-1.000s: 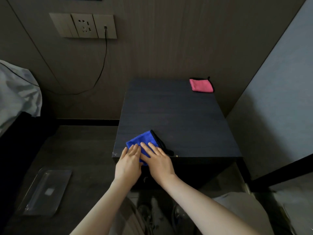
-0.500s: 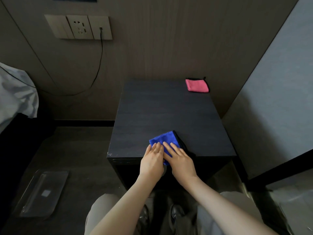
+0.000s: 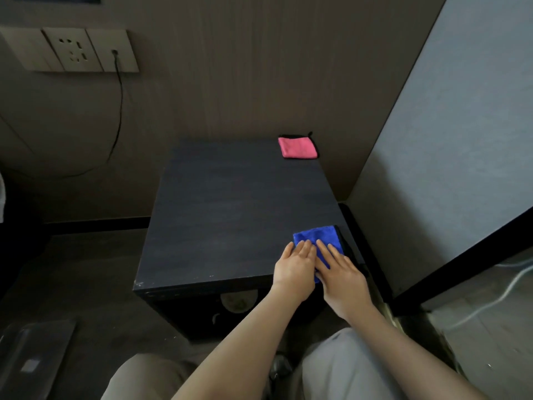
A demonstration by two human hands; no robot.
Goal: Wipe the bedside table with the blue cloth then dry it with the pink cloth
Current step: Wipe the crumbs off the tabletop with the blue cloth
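Two flat hands, left hand [image 3: 295, 262] and right hand [image 3: 341, 271], press the blue cloth [image 3: 317, 239] on the desk [image 3: 230, 212] front-right corner, fingers spread, not gripping. Wiping looks underway; pink cloth [image 3: 298, 147] waits at the back.

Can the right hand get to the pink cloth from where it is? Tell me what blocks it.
Probably yes. The right hand lies flat on the blue cloth at the near right corner; the pink cloth sits at the far right corner, with only bare table between.
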